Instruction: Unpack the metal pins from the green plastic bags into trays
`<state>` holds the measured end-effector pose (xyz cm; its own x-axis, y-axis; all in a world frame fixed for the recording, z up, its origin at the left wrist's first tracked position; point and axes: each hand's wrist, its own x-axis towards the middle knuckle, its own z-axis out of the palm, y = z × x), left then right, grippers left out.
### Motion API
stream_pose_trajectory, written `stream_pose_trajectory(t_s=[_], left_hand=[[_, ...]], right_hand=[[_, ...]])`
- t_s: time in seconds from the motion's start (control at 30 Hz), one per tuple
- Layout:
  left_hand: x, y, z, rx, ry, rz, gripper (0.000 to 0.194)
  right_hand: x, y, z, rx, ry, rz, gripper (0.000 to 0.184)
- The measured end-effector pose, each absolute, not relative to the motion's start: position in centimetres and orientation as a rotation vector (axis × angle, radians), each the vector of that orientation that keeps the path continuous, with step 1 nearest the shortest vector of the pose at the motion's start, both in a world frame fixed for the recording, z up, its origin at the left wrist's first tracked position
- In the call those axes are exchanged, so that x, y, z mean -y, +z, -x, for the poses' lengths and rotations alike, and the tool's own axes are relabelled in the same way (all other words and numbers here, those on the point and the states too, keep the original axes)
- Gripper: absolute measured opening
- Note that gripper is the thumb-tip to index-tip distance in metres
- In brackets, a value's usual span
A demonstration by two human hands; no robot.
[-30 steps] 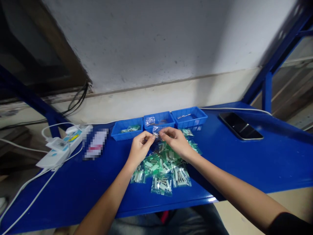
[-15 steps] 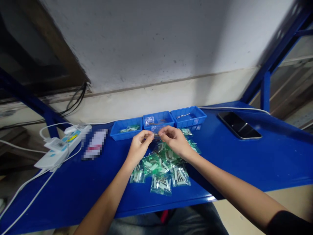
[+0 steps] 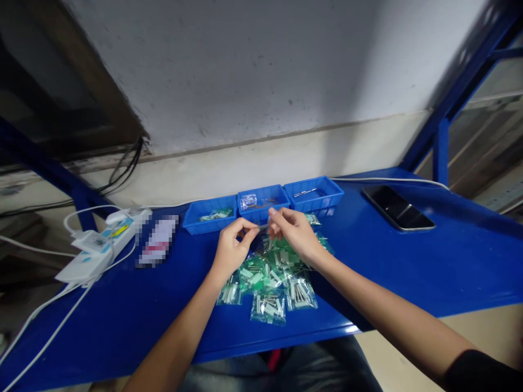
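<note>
Over the pile of packets, my left hand (image 3: 235,243) is closed in a pinch on a thin greyish piece (image 3: 262,226), too small to make out. My right hand (image 3: 292,231) is at the piece's other end, fingers curled and slightly blurred; what they hold is hidden. Beneath both hands lie several clear and green-tinted plastic packets (image 3: 268,308) with screws and pale wall plugs inside. Just behind is the middle blue bin (image 3: 265,194), holding a clear packet and some thin metal pieces.
The left blue bin (image 3: 209,224) holds green and white packets, the right blue bin (image 3: 321,203) a few thin metal rods. A phone (image 3: 398,208) lies at right. At left are a white power strip (image 3: 106,247) with cables and a blurred-out flat item (image 3: 159,239).
My right hand's fingers have shifted from a tight pinch beside the left fingertips to a looser curl, its index fingertip raised. My left hand keeps its pinch almost in place.
</note>
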<state>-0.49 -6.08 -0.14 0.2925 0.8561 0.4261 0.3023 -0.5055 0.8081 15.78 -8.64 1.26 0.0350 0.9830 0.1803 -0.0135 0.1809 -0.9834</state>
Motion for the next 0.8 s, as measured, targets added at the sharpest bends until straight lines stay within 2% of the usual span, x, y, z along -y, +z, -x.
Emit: stream_pose_trajectory(t_s=[0.13, 0.27, 0.4, 0.53, 0.67, 0.7, 0.8], left_hand=[[6.1, -0.1, 0.3, -1.1, 1.234, -1.921, 0.014], [5.9, -0.1, 0.2, -1.112, 1.134, -1.626, 0.029], [6.0, -0.1, 0.0, -1.005, 0.969, -1.453, 0.041], [6.2, -0.2, 0.0, -0.953, 0.933, -1.477, 0.026], [6.3, 0.1, 0.1, -0.923, 1.057, -1.47, 0.023], [6.3, 0.2, 0.2, -0.905, 1.09, -1.485, 0.022], [6.5, 0.4, 0.1, -0.89, 1.193, -1.628, 0.017]], right_hand=[[8.4, 0.6, -15.4, 1.199, 0.923, 1.02, 0.022], [8.3, 0.4, -15.5, 1.175, 0.749, 1.008, 0.039], [8.9, 0.7, -15.6, 1.384, 0.542, 1.104, 0.015], [9.6, 0.8, -15.3, 1.546, 0.418, 1.09, 0.013], [9.9, 0.7, -15.0, 1.545, 0.515, 1.059, 0.046], [9.9, 0.8, -15.1, 1.566, 0.5, 1.045, 0.045], [9.8, 0.9, -15.2, 1.622, 0.352, 1.035, 0.022]])
